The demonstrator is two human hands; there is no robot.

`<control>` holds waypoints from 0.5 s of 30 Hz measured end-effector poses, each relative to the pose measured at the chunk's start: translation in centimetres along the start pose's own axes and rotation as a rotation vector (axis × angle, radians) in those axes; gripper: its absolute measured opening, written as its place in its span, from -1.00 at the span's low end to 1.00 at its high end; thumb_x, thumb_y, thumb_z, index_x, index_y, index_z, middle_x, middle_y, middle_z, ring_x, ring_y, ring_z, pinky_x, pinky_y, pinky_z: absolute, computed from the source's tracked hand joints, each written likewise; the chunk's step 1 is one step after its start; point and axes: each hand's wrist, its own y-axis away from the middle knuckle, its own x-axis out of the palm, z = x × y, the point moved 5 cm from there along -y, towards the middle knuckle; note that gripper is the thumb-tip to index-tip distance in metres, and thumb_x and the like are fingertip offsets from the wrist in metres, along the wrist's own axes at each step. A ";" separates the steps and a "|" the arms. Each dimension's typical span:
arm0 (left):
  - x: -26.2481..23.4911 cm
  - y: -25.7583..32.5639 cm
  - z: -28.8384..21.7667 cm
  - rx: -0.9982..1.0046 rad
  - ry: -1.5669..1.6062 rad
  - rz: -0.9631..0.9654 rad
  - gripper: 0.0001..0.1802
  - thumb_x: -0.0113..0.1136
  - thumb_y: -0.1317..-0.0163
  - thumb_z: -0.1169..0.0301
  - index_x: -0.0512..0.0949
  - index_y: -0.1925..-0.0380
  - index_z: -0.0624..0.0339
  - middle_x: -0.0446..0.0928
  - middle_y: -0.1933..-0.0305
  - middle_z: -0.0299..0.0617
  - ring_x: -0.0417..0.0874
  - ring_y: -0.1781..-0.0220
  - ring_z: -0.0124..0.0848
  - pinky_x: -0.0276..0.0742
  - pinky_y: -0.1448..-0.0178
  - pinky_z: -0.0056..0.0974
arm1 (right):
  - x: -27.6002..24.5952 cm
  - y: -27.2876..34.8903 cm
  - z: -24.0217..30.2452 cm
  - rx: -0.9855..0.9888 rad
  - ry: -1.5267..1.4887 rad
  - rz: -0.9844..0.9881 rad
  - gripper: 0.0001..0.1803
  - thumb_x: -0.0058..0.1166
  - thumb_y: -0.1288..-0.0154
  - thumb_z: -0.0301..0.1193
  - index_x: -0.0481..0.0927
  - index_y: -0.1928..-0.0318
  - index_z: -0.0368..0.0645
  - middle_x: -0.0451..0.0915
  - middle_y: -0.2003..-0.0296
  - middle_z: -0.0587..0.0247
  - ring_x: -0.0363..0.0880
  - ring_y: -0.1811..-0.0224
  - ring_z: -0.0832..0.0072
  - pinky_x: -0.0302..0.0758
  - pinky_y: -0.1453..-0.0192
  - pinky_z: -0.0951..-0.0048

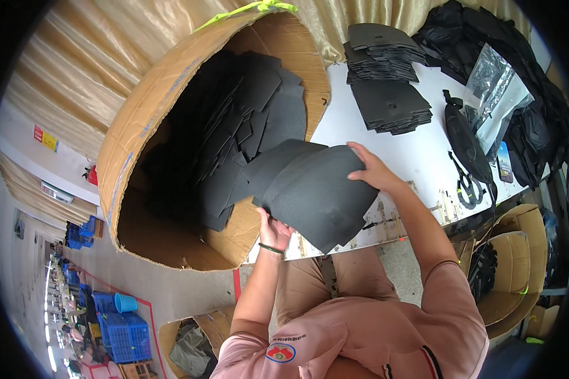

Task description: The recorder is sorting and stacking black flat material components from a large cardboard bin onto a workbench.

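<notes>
- Left hand (274, 234) clamped on sheets (325, 196) at their eight o'clock, apparently from beneath.
- Right hand (374, 173) pinches their two o'clock edge.
- Sheets lie between.

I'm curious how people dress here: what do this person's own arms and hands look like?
The left hand and right hand are ungloved, the left wearing a thin dark band at the wrist. The pink sleeves are short and dark-edged.

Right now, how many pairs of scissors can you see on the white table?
1. The pair of scissors lies on the white table, to the right of the right hand. More could be hidden.
</notes>
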 end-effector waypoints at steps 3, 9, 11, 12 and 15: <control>1.1 0.0 0.0 0.058 -0.001 0.033 -0.20 0.22 -0.16 -0.08 0.23 -0.29 0.08 0.36 -0.29 -0.14 0.37 -0.30 -0.15 0.20 -0.39 -0.02 | 1.9 -3.0 -4.9 0.137 0.285 0.074 -0.07 0.37 0.09 -0.50 0.17 -0.33 -0.16 0.34 -0.22 -0.01 0.28 -0.30 0.21 0.18 -0.38 0.31; 0.8 -1.2 -0.4 0.150 -0.128 -0.119 -0.24 0.32 -0.03 0.59 0.23 -0.26 0.10 0.40 -0.21 -0.12 0.38 -0.27 -0.15 0.29 -0.34 -0.03 | 3.5 -3.7 -2.6 0.272 -0.009 0.134 -0.12 0.45 0.15 -0.41 0.25 -0.22 -0.10 0.27 -0.24 0.03 0.14 -0.39 0.17 0.13 -0.40 0.25; 2.5 -0.2 -1.4 0.295 -0.178 -0.113 -0.24 0.29 0.04 0.71 0.26 -0.21 0.09 0.43 -0.16 -0.14 0.44 -0.21 -0.20 0.35 -0.30 -0.07 | 2.9 -3.0 -1.0 0.272 -0.034 0.112 -0.01 0.46 0.17 -0.41 0.16 -0.29 -0.12 0.21 -0.28 -0.02 0.13 -0.39 0.14 0.12 -0.40 0.28; 3.0 0.3 -1.9 0.295 -0.175 -0.111 -0.24 0.29 0.04 0.71 0.26 -0.21 0.09 0.43 -0.16 -0.14 0.44 -0.21 -0.20 0.35 -0.30 -0.07 | 2.5 -2.6 0.3 0.267 -0.061 0.099 0.09 0.47 0.18 -0.41 0.07 -0.36 -0.14 0.16 -0.32 -0.07 0.11 -0.40 0.10 0.11 -0.41 0.31; 6.5 2.4 -4.3 0.476 -0.355 0.187 -0.25 0.31 0.07 0.74 0.30 -0.18 0.13 0.48 -0.10 -0.15 0.53 -0.11 -0.27 0.40 -0.25 -0.17 | 0.7 -0.5 5.4 0.096 -0.168 0.001 0.28 0.50 0.21 -0.41 -0.17 -0.44 -0.15 0.03 -0.39 -0.09 0.02 -0.45 0.12 0.03 -0.46 0.29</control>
